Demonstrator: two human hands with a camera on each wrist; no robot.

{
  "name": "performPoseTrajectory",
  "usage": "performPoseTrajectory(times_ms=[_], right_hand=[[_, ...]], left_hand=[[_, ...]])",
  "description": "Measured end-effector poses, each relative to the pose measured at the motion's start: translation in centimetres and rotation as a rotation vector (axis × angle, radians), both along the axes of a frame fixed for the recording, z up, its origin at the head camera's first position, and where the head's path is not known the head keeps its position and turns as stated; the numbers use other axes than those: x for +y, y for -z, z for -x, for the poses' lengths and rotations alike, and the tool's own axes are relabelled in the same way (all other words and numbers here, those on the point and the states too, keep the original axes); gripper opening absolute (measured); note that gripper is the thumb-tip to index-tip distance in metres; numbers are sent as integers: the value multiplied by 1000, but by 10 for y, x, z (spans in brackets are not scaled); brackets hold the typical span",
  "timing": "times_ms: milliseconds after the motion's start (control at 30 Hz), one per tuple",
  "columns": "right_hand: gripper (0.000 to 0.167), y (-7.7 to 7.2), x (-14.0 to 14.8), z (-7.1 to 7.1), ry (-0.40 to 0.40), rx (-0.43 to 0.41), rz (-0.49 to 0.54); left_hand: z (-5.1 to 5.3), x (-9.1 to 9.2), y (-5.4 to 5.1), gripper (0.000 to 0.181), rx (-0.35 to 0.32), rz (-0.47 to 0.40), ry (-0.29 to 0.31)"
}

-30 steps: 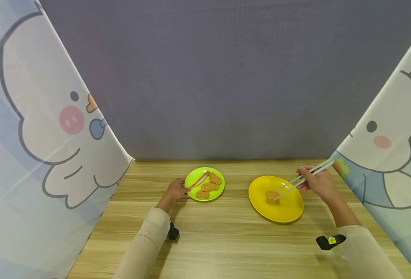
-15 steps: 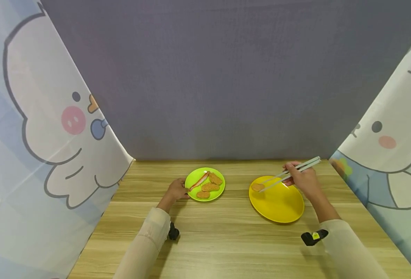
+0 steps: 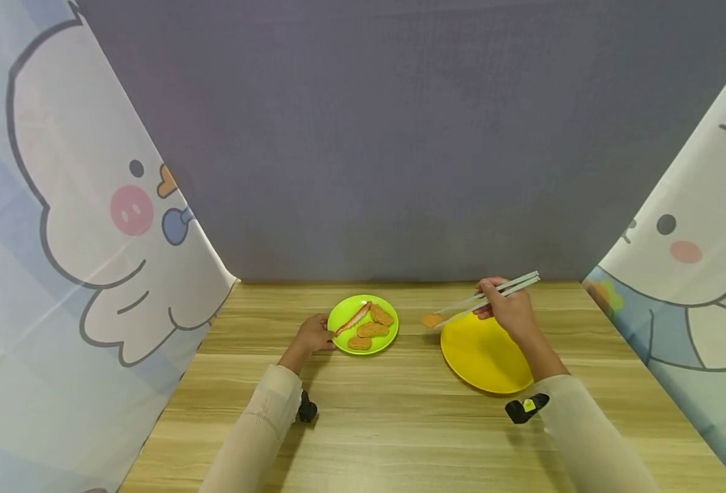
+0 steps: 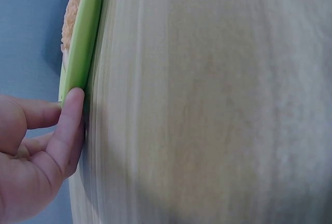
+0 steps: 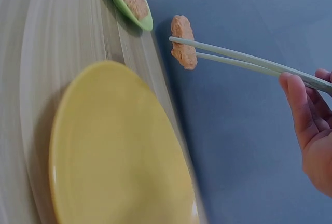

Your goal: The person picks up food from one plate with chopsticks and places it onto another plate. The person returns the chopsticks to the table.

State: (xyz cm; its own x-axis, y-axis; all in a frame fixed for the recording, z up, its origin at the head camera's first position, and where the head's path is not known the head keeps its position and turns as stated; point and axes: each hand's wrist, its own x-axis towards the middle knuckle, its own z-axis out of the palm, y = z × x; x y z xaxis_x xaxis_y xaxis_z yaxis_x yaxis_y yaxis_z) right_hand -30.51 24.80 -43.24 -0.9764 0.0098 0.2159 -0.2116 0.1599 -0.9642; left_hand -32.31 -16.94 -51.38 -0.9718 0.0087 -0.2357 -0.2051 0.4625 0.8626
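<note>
My left hand (image 3: 312,335) pinches the left rim of a small lime-green plate (image 3: 384,343) between thumb and finger; the left wrist view shows the grip on the plate's edge (image 4: 83,42). Several breaded nuggets (image 3: 372,329) and a red-and-white shrimp-like piece (image 3: 353,318) lie on it. My right hand (image 3: 514,315) holds a pair of pale chopsticks (image 3: 517,287). Between their tips a nugget (image 5: 182,42) is held in the air, just left of a larger yellow plate (image 3: 486,356). No food shows on the yellow plate.
Both plates stand on a wood-grain table (image 3: 400,424). A grey cloth wall (image 3: 400,150) rises behind its far edge. Cartoon-printed curtains (image 3: 92,171) flank the left and right sides.
My right hand has moved left with the chopsticks, carrying the nugget from over the yellow plate past its left rim toward the green plate. My left hand has stayed put.
</note>
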Motion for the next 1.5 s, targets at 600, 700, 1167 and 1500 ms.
performPoseTrajectory(times_ms=[600,700,1167,1500], right_hand=[[38,19,-52,25,27,55,104],[35,19,-64,27,21,59,132],[33,27,-123,33,-23,158,54],[26,46,-155,37,-76,185,46]], left_hand=[[0,0,1,57,2,-4,-6],[0,0,1,57,2,-13,-10],[-3,3,-2,56,16,-27,-11],[-3,0,-1,55,13,-31,-6]])
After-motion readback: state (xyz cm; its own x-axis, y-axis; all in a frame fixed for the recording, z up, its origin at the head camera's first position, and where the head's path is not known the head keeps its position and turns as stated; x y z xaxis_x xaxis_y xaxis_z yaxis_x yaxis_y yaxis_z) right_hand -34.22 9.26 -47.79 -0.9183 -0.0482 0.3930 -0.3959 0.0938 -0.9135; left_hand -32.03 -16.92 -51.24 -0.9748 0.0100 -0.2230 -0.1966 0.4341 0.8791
